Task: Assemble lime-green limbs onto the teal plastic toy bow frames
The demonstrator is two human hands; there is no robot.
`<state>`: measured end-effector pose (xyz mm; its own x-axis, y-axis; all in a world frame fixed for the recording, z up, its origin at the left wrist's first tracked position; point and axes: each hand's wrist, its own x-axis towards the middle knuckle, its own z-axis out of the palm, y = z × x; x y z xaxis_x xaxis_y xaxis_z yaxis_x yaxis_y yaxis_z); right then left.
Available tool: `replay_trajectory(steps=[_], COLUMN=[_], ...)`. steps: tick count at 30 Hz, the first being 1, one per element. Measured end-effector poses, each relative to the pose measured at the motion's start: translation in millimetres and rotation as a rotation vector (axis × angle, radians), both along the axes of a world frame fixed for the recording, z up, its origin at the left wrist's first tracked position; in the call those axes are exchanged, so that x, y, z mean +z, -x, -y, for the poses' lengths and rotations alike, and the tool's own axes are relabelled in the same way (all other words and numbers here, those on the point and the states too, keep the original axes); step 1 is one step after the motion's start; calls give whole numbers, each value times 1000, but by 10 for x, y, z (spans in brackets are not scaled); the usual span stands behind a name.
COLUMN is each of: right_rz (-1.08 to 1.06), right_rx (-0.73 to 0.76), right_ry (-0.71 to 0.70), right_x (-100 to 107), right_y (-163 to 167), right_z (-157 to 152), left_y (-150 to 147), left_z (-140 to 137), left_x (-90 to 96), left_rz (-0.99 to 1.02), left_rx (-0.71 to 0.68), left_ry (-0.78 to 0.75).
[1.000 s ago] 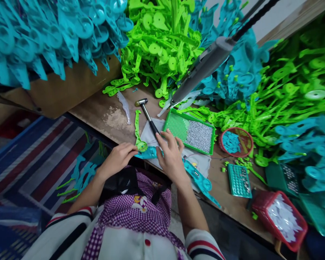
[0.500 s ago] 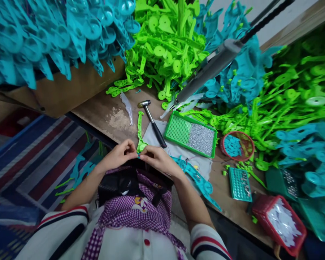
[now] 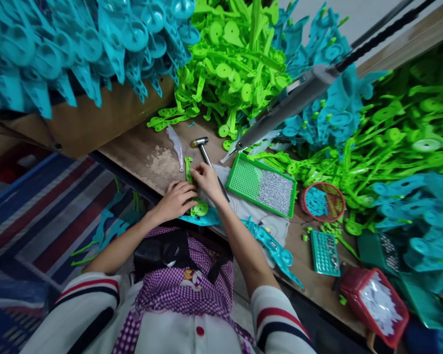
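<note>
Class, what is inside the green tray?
Small silvery pieces cover one end of the green tray; its green floor shows at the other. The floor beneath the pieces is hidden.

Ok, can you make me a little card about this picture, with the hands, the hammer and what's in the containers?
Left hand: over the middle of a green plastic part
Right hand: fingers at that part's far end; grip unclear
Hammer: lying on the table, partly hidden by the right hand
Green tray: small silvery pieces on its right side
Round red basket: small blue pieces
Red bin: white pieces
Behind: piles of green and blue plastic parts
</note>
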<state>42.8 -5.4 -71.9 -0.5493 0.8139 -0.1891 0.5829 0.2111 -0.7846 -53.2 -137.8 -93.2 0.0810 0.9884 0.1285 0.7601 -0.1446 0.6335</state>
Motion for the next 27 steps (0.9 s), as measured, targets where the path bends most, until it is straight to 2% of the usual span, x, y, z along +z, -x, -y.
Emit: replay_trajectory(steps=[3,6,11,18,27], right_rz=[130,189,120,141,86], right_rx=[21,40,31,39,66], right_ry=[-58,-41,102,92,163], right_x=[-44,-41,-91,-112,-81], right_y=[28,27,31,38,26], right_z=[3,-35,-114,-141,-164], left_y=[-12,-13,-23,-15,-19], left_z=[1,-11,-1,-2,-5], left_x=[-1,-2,-2,16,21], left_rz=[14,30,34,42,47], left_rx=[23,26,34,21,28], left_ry=[19,35,52,70,72])
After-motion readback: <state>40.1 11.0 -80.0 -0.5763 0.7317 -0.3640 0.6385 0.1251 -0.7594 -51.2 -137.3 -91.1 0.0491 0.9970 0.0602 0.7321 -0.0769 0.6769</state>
